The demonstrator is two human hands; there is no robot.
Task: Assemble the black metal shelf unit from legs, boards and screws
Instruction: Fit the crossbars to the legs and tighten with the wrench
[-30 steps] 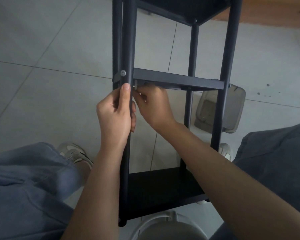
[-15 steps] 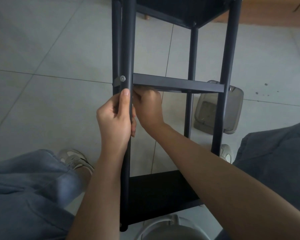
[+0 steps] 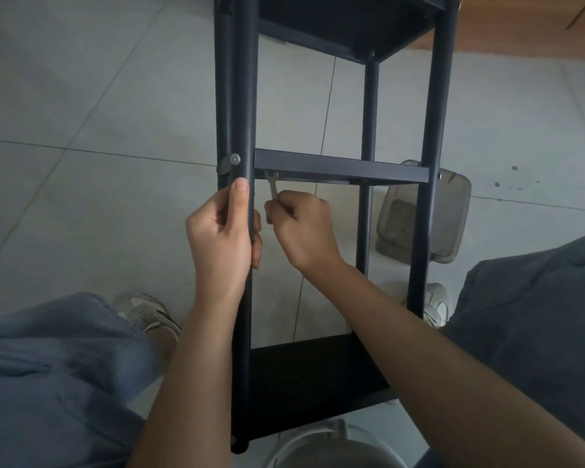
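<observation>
Pale grey floor tiles with thin grout lines fill the background, and a strip of wood-toned flooring shows at the top right. On the floor stands the black metal shelf unit, its round tubular legs running away from the camera, long axis up the frame. Compared with half a second ago, the right hand has dropped away from the underside of the middle board, and a small flat silvery wrench now shows between hand and board. That hand pinches the wrench's lower end with curled fingers; the open jaw end points up and sits at the board's underside near the left corner, though whether it bites a nut there is hard to tell. The left hand is wrapped round the near left leg, thumb lying straight up the tube just below a round silver screw head, as before. The boards are matte, flat and dark: one at the top, one at the bottom. A translucent brownish plastic container lies tilted on the tiles behind the right legs. Grey trouser knees and pale shoes frame the unit.
</observation>
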